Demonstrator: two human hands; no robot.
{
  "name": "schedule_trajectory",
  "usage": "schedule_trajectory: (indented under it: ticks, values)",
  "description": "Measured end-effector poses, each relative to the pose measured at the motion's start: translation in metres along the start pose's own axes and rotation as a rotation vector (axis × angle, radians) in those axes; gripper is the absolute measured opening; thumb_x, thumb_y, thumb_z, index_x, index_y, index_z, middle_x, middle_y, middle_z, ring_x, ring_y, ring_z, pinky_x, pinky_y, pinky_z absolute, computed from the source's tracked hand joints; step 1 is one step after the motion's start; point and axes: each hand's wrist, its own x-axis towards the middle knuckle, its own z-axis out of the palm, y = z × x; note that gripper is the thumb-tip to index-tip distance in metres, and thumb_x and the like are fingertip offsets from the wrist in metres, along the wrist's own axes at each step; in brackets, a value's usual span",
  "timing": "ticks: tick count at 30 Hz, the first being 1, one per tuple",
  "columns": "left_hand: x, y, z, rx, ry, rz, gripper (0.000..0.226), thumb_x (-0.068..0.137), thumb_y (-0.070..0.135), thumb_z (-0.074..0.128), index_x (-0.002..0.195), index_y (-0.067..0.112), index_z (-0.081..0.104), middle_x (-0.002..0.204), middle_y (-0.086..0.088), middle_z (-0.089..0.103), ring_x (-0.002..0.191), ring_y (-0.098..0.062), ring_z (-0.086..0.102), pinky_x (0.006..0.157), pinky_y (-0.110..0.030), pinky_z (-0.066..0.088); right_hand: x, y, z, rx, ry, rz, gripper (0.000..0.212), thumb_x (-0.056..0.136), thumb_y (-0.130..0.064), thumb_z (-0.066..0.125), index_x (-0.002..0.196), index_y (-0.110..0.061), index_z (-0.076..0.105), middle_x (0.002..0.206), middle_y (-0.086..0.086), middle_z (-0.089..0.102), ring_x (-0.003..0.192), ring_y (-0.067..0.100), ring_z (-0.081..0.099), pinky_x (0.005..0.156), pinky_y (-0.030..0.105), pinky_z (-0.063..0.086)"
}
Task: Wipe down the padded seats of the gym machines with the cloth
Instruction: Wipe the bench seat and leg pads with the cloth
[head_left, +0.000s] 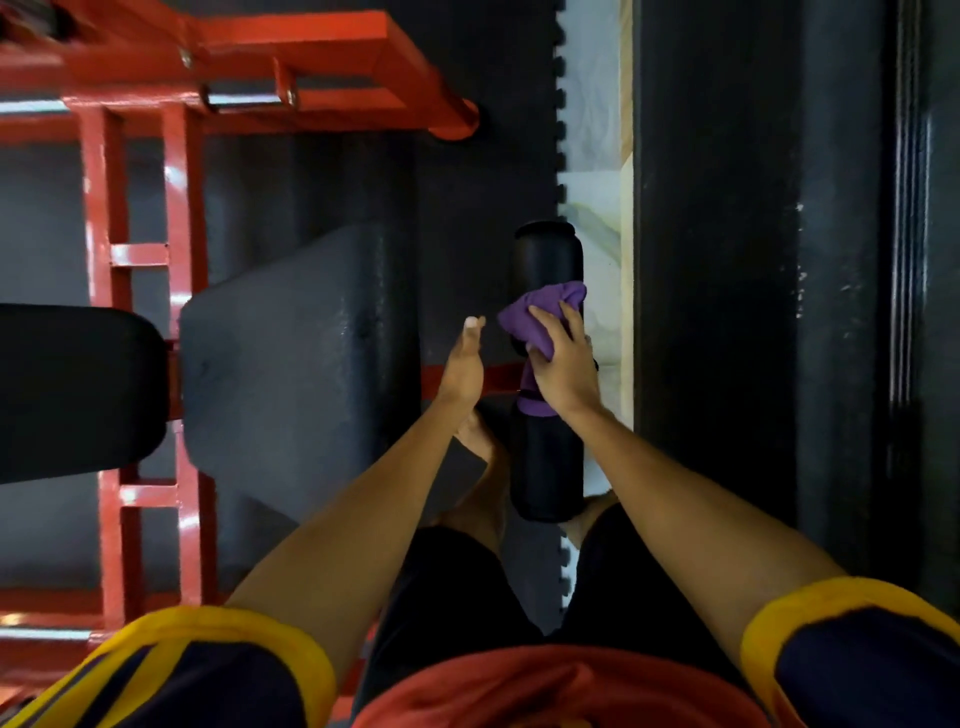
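Note:
A black padded roller (546, 457) runs away from me at the centre right, mounted on the red frame. My right hand (563, 364) grips a purple cloth (540, 317) bunched over the roller's middle, and a strip of cloth hangs down around the roller. My left hand (464, 364) hovers just left of the roller with straight fingers, holding nothing. A wide black padded seat (291, 364) lies to the left of both hands, and a second black pad (72, 389) sits at the far left edge.
The red steel machine frame (176, 208) fills the left and top left. Dark rubber mat flooring (483, 208) lies under it, with a pale floor strip (597, 156) along its toothed edge. A dark wall or panel (753, 312) stands on the right. My bare feet stand below the roller.

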Motion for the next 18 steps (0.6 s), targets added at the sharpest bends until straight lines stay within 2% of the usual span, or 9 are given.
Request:
schedule_trajectory:
  ticks: [4,6,8,12,15,18]
  values:
    - [-0.033,0.004,-0.016,0.060,0.049,0.021,0.077,0.096,0.076,0.024,0.152,0.027,0.043,0.155,-0.002,0.046,0.142,-0.020,0.042,0.121,-0.044,0.030,-0.019,-0.040,-0.003,0.097,0.015,-0.064,0.056,0.099,-0.028,0.062,0.151,-0.033,0.043,0.162,0.004,0.028,0.141,0.037,0.041,0.111,0.055,0.045]
    - [-0.048,0.013,-0.024,0.042,0.103,0.067,0.068,0.101,0.068,0.024,0.150,0.026,0.046,0.149,-0.001,0.051,0.136,-0.018,0.047,0.116,-0.037,0.034,-0.028,-0.058,-0.001,0.146,0.002,-0.085,0.054,0.101,-0.030,0.060,0.151,-0.032,0.043,0.161,0.004,0.029,0.138,0.036,0.044,0.109,0.053,0.046]
    - [-0.065,0.020,-0.033,0.015,0.160,0.109,0.062,0.104,0.063,0.026,0.146,0.025,0.051,0.140,0.003,0.056,0.127,-0.013,0.053,0.113,-0.037,0.040,-0.038,-0.073,0.000,0.189,-0.009,-0.120,0.052,0.102,-0.030,0.058,0.151,-0.030,0.042,0.159,0.006,0.031,0.135,0.035,0.047,0.109,0.054,0.046]
    - [-0.089,0.023,-0.061,-0.030,0.259,0.169,0.069,0.093,0.073,0.030,0.141,0.031,0.056,0.141,0.006,0.058,0.129,-0.011,0.054,0.115,-0.041,0.041,-0.057,-0.104,-0.001,0.257,-0.031,-0.134,0.050,0.105,-0.031,0.054,0.153,-0.026,0.041,0.160,0.008,0.031,0.140,0.033,0.043,0.115,0.052,0.040]
    - [-0.103,0.032,-0.085,-0.069,0.350,0.207,0.056,0.104,0.058,0.029,0.141,0.027,0.056,0.146,0.005,0.055,0.133,-0.010,0.049,0.117,-0.034,0.034,-0.065,-0.129,0.004,0.295,-0.024,-0.189,0.047,0.105,-0.029,0.054,0.151,-0.025,0.045,0.158,0.006,0.037,0.141,0.031,0.043,0.117,0.052,0.036]
    - [-0.101,0.035,-0.112,-0.072,0.406,0.255,0.053,0.109,0.048,0.026,0.143,0.019,0.055,0.145,0.002,0.055,0.133,-0.012,0.050,0.114,-0.031,0.036,-0.065,-0.156,0.015,0.324,-0.029,-0.221,0.047,0.104,-0.033,0.053,0.150,-0.029,0.044,0.159,0.004,0.037,0.142,0.033,0.041,0.117,0.055,0.034]
